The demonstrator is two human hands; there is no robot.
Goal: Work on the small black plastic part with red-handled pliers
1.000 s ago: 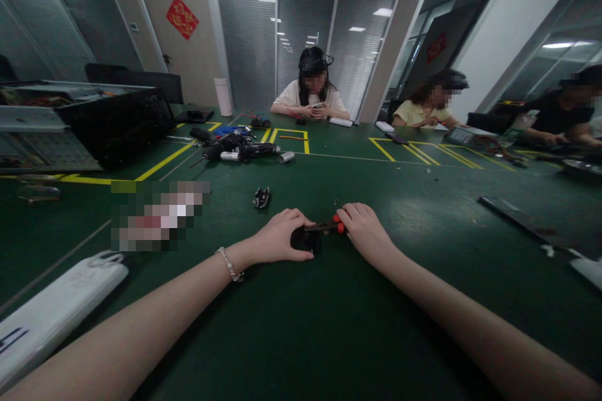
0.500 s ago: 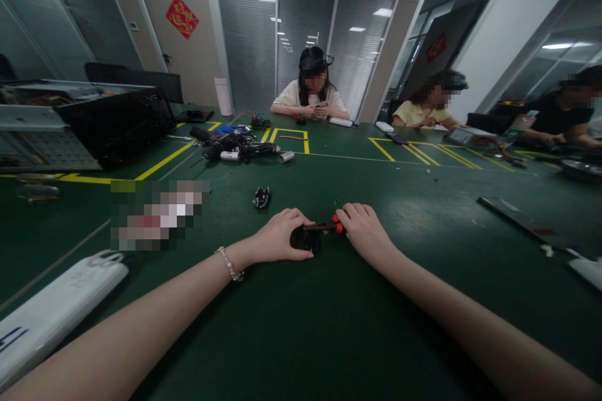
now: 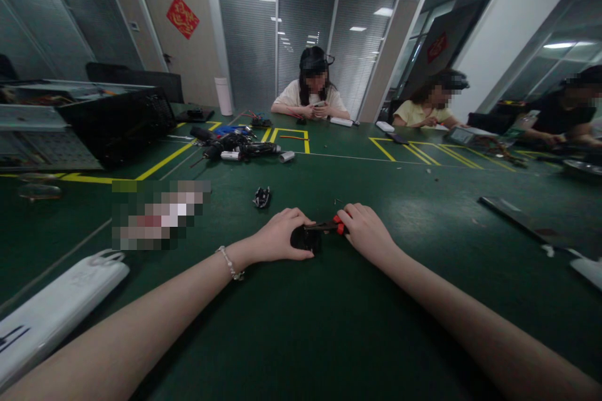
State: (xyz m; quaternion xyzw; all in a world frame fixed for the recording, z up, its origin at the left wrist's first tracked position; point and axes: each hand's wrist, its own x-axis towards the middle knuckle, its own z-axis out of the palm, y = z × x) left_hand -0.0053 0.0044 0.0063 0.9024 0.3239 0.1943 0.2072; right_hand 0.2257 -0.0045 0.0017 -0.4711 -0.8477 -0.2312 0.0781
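Note:
My left hand (image 3: pixel 285 235) wraps its thumb and fingers around a small black part (image 3: pixel 308 241) low over the green table (image 3: pixel 291 326). What kind of part it is cannot be made out. In my right hand (image 3: pixel 364 225) is a pair of red-handled pliers (image 3: pixel 339 224), held by the handles. The dark jaws point left and meet the upper side of the black part. Whether the jaws grip it or only touch it is too dark to tell. A small black-and-silver piece (image 3: pixel 262 197) lies beyond my left hand.
Cables and adapters (image 3: pixel 235 147) lie heaped at the back left, near a black computer case (image 3: pixel 117 119). A white power strip (image 3: pixel 66 307) is beside my left forearm. A flat dark panel (image 3: pixel 512 219) lies at right. Across the table sits a person (image 3: pixel 291 97), with others further right.
Both hands stay almost in place, with the pliers still at the black part. My right hand and the pliers have shifted very slightly.

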